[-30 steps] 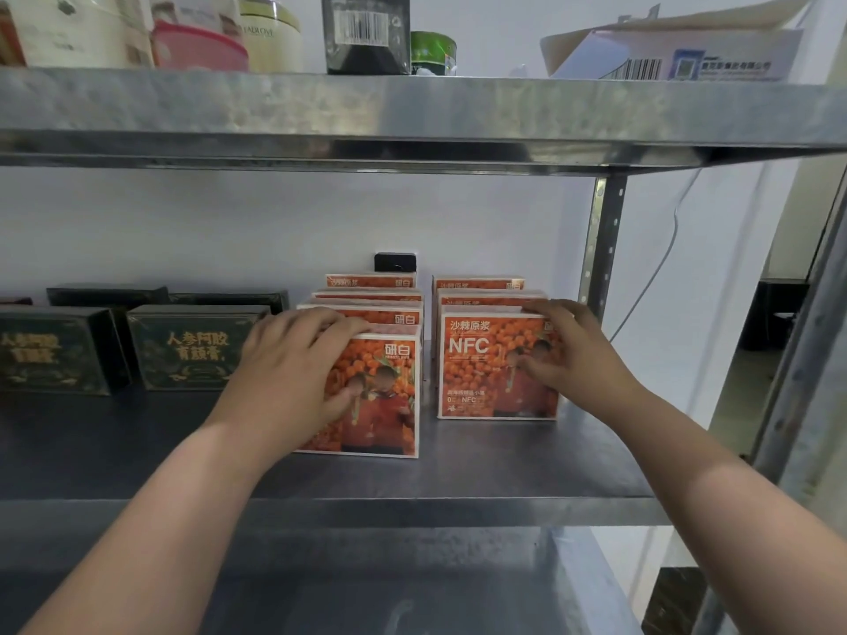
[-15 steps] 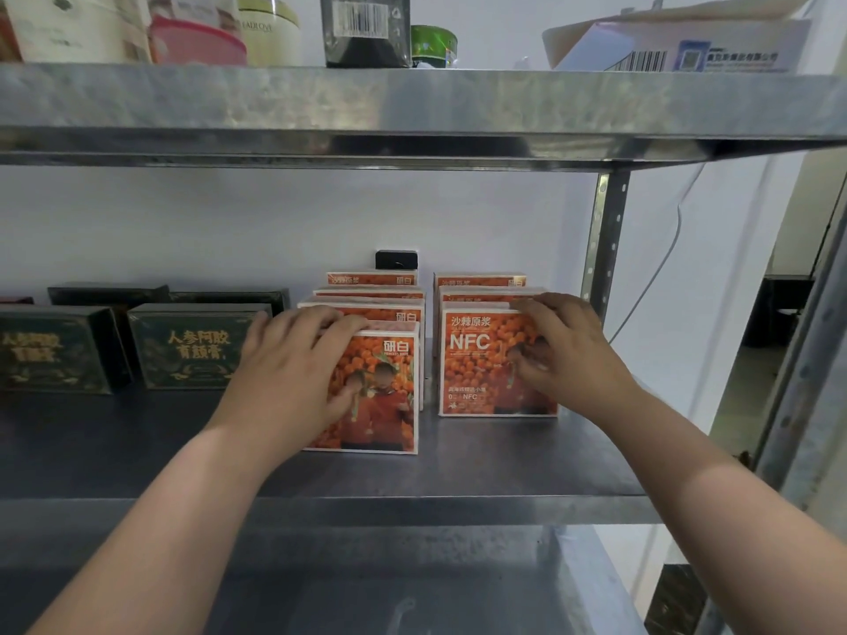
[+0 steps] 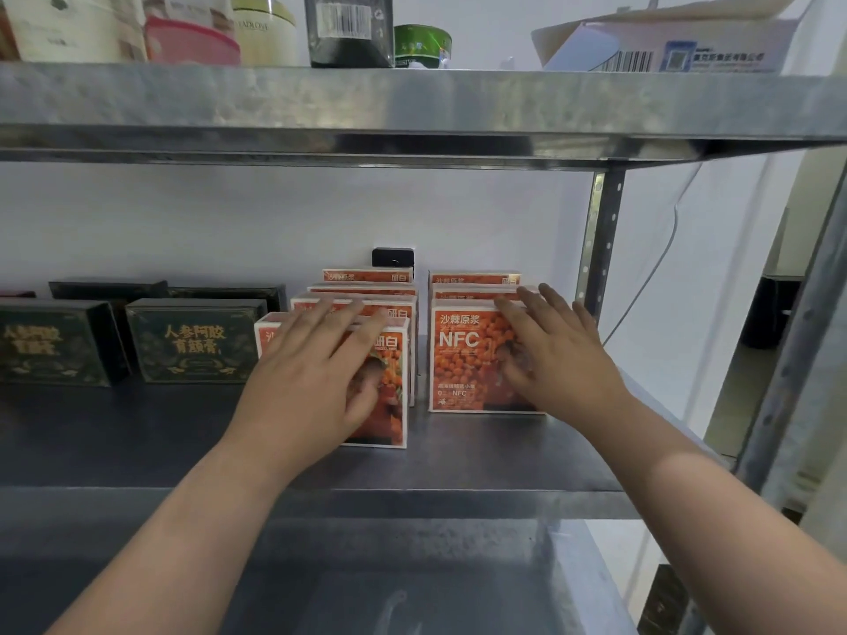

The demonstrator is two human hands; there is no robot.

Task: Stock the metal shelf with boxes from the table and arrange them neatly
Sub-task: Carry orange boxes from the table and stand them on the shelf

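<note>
Orange boxes stand in two rows near the metal shelf's right end, by the upright post. Left front box sits nearer the front edge than right front box. Not flush yet. Left hand and right hand lie flat on them, fingers straight. Table not visible, so remaining stock unknown. Dark green boxes sit to the left, out of the way.

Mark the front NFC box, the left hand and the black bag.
front NFC box (image 3: 460, 362), head view, printed front face.
left hand (image 3: 311, 382), head view, back of hand.
black bag (image 3: 346, 20), head view, barcode label.
</note>
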